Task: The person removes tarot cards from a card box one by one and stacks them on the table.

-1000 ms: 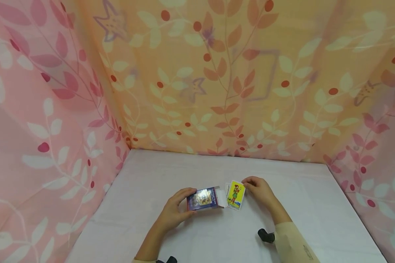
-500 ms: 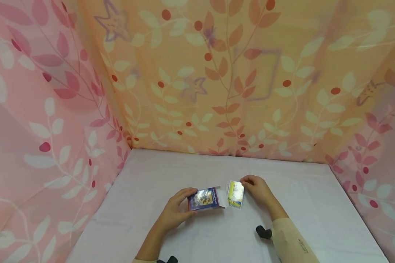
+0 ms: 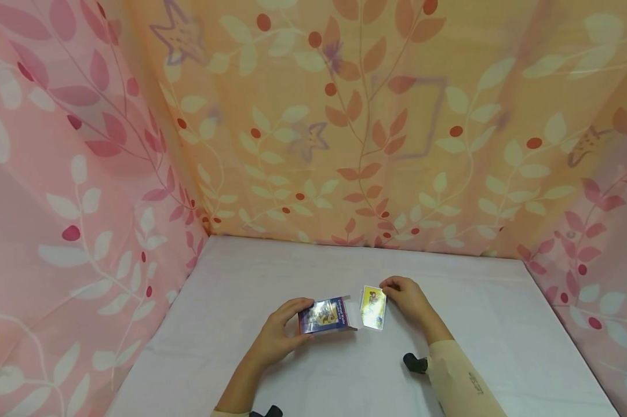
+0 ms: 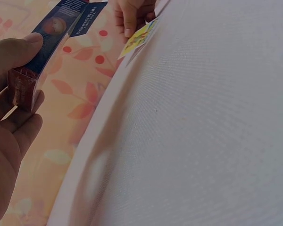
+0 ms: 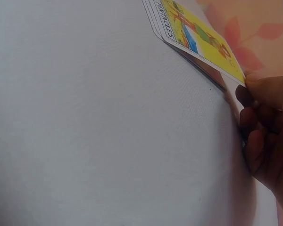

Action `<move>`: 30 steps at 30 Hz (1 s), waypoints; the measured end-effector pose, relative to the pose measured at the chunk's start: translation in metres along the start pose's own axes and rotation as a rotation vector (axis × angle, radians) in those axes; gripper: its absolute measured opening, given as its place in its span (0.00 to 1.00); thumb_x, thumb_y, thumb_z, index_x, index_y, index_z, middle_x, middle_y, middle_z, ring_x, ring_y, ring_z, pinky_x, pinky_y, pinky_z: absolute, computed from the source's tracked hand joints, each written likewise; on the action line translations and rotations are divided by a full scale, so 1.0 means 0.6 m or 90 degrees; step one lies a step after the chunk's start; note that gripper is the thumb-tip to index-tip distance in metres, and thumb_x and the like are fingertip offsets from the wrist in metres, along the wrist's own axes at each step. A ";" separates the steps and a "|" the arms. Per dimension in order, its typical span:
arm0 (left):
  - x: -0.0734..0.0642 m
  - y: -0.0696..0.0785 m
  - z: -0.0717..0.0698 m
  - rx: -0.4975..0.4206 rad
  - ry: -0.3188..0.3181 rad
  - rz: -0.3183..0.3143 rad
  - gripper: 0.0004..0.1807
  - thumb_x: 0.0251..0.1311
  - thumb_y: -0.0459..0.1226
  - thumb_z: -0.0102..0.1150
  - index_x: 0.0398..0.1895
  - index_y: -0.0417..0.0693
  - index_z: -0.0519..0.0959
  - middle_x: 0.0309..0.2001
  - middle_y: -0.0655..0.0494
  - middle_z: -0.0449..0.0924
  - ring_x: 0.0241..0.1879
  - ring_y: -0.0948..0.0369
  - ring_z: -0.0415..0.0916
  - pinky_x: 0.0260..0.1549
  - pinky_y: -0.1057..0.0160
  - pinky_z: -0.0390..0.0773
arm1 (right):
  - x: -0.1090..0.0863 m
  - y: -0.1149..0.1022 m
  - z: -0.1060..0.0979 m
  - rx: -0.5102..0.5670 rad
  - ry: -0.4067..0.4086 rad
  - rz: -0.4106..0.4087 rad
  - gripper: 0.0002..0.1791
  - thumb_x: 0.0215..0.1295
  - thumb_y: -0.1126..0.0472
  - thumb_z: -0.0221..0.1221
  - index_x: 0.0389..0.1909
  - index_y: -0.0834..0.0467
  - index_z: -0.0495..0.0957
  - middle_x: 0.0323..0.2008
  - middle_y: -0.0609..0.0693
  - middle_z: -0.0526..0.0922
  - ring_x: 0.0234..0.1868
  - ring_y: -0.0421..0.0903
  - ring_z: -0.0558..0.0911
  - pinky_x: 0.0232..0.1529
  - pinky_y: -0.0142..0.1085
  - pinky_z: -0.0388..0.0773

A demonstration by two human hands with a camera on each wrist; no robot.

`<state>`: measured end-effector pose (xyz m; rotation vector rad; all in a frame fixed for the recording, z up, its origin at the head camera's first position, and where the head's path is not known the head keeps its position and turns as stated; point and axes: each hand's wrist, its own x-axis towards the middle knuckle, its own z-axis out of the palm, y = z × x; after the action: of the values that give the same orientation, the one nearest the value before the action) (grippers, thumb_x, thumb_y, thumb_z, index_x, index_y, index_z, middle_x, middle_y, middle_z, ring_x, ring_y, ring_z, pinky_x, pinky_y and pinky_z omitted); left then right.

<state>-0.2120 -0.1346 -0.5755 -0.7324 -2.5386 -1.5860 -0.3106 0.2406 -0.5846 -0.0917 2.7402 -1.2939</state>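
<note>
My left hand (image 3: 278, 336) grips a dark blue card box (image 3: 324, 315) by its closed end, thumb on one side and fingers on the other. The box's open end, with flaps (image 3: 352, 315) out, faces right. In the left wrist view the box (image 4: 52, 33) shows "Universal Waite" lettering. Just right of the flaps, my right hand (image 3: 409, 302) pinches the upper corner of a yellow-faced tarot card (image 3: 373, 308). The right wrist view shows this card (image 5: 203, 37), marked "Pentacles", tilted, with other card edges showing behind it.
A white cloth covers the table (image 3: 292, 266). Printed curtains (image 3: 313, 145) in pink and orange enclose it at the back and sides. A black wrist device (image 3: 415, 363) sits by the right sleeve, and another (image 3: 268, 412) by the left.
The card in my right hand has shifted slightly left, and glare now washes over its face. My right forearm has drawn a little left. The left hand holds the box nearly still.
</note>
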 end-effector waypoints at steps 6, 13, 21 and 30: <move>-0.001 0.000 -0.001 0.006 -0.001 0.003 0.41 0.50 0.36 0.80 0.68 0.71 0.74 0.69 0.73 0.71 0.73 0.61 0.66 0.72 0.46 0.68 | 0.003 -0.001 -0.001 -0.014 -0.020 0.017 0.07 0.76 0.58 0.58 0.46 0.53 0.84 0.44 0.48 0.85 0.50 0.49 0.79 0.63 0.53 0.77; -0.001 0.003 -0.003 -0.005 -0.003 0.012 0.41 0.51 0.35 0.80 0.69 0.67 0.74 0.69 0.71 0.71 0.72 0.60 0.66 0.73 0.49 0.68 | 0.005 -0.001 0.002 -0.060 -0.021 0.016 0.07 0.76 0.57 0.58 0.46 0.52 0.84 0.44 0.47 0.84 0.49 0.49 0.78 0.63 0.55 0.77; 0.000 0.005 -0.003 0.000 -0.003 0.012 0.41 0.51 0.36 0.80 0.69 0.66 0.74 0.69 0.72 0.71 0.72 0.60 0.66 0.73 0.48 0.68 | 0.007 -0.002 0.006 -0.093 -0.015 0.017 0.06 0.75 0.56 0.59 0.45 0.50 0.84 0.44 0.47 0.84 0.50 0.50 0.78 0.65 0.57 0.75; -0.001 0.005 -0.003 0.009 -0.001 0.021 0.41 0.51 0.36 0.80 0.69 0.66 0.74 0.69 0.70 0.72 0.72 0.59 0.67 0.72 0.48 0.69 | 0.011 -0.005 0.006 -0.126 -0.018 0.000 0.05 0.73 0.56 0.61 0.43 0.49 0.84 0.43 0.45 0.85 0.49 0.49 0.79 0.62 0.56 0.76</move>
<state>-0.2108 -0.1354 -0.5722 -0.7708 -2.5214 -1.5573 -0.3168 0.2355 -0.5849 -0.1261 2.8361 -1.0087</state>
